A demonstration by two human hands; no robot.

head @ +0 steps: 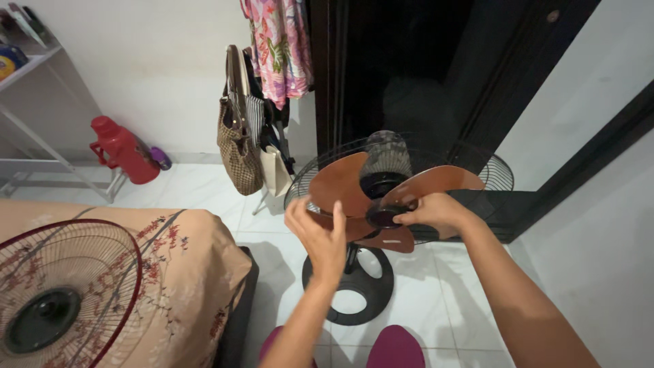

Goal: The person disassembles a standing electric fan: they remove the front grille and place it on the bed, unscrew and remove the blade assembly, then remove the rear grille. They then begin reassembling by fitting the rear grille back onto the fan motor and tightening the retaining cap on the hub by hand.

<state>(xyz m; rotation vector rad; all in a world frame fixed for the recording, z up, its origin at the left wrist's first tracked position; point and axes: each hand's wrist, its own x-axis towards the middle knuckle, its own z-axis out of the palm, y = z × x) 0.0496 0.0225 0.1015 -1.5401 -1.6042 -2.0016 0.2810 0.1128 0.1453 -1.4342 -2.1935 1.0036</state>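
A standing fan (pixel 398 184) with brown blades (pixel 340 184) and a black rear grille (pixel 497 177) stands on a round black base (pixel 354 293) on the white tiled floor. My right hand (pixel 432 212) grips the black hub cap (pixel 383 217) at the centre of the blades. My left hand (pixel 319 235) is held open against the left blade, fingers spread. The fan's front grille (pixel 68 293), dark red rimmed with a black centre, lies on a beige flowered cloth at the lower left.
Bags (pixel 240 136) and a pink flowered garment (pixel 276 48) hang from a rack behind the fan. A red flask (pixel 122 150) stands by a white shelf frame (pixel 41 136). A dark wardrobe (pixel 422 75) rises behind. Magenta slippers (pixel 395 347) show below.
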